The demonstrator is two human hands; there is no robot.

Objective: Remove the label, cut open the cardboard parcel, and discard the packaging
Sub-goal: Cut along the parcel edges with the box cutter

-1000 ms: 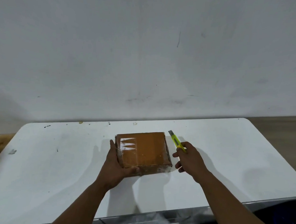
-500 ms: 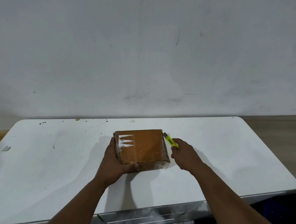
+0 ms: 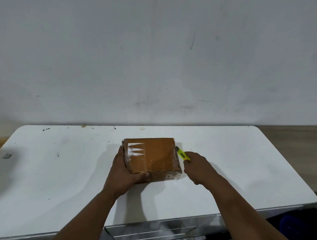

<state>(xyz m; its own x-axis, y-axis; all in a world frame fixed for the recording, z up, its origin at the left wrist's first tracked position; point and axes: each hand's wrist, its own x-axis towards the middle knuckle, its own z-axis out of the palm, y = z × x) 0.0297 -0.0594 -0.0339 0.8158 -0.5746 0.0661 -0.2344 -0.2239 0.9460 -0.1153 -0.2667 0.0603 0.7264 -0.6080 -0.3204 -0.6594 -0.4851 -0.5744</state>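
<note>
Head view. A brown cardboard parcel (image 3: 152, 156) lies flat on the white worktop (image 3: 242, 158), near its middle and slightly toward the far edge. Clear tape wraps the parcel's sides; a glossy patch with a small white label remnant (image 3: 132, 154) shows on the left of its top face.

The left hand (image 3: 124, 169) grips the parcel's near left corner, fingers along the left side and thumb pressed across the front face. The right hand (image 3: 199, 166) is closed round a yellow cutter (image 3: 182, 154), whose tip sits against the parcel's right edge, close to the far corner. Whether the blade has entered the tape cannot be told.

Surroundings: the worktop carries dark specks and scuffs along its far edge and a grey smudge (image 3: 7, 156) at far left, all well apart from the parcel. A marked grey wall (image 3: 156, 57) stands directly behind. Wooden floor (image 3: 293, 142) shows to the right. Below the near edge is a metal frame (image 3: 159, 231), and a dark blue object (image 3: 297, 230) at lower right, too cropped to identify. Both forearms cross the near worktop.
</note>
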